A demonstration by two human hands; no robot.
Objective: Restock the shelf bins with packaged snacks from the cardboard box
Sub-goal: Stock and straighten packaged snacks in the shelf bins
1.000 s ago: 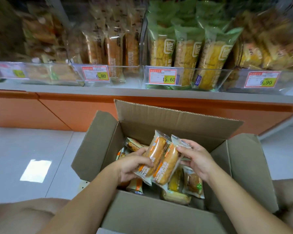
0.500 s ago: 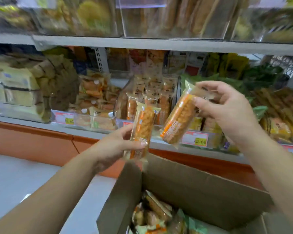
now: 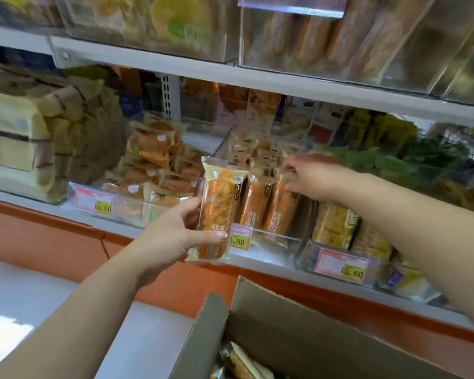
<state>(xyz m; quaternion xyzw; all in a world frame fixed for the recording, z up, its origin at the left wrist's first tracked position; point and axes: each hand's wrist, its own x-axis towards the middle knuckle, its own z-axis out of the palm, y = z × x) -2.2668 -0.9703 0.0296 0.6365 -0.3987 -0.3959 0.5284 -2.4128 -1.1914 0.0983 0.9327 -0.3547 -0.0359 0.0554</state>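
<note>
Since a second ago both hands have lifted clear of the cardboard box (image 3: pixel 285 326), each carrying one packaged bread stick, and have come up to the front edge of the lower shelf (image 3: pixel 268 259). The right hand (image 3: pixel 315 176) has now carried its packet into the clear shelf bin (image 3: pixel 281 239) behind the 6.80 price tag (image 3: pixel 240 238). Its fingertips pinch the top seam of that right-hand packet (image 3: pixel 281 207), which stands at the right end of the bin's front row, beside a matching packet. The left hand (image 3: pixel 175 236) grips the second packet (image 3: pixel 220 209) round its lower half, thumb across the front. That packet is held just outside the bin at its left front corner, not yet in. One packet is judged as good as stocked and one pending, with more visible in the box (count not determinable). On orientation, the left-hand packet is upright with its long axis near vertical, crimped top seal uppermost and printed face outward. The right-hand packet is likewise on end, its top leaning slightly right. Both match the standing row already in the bin.
</note>
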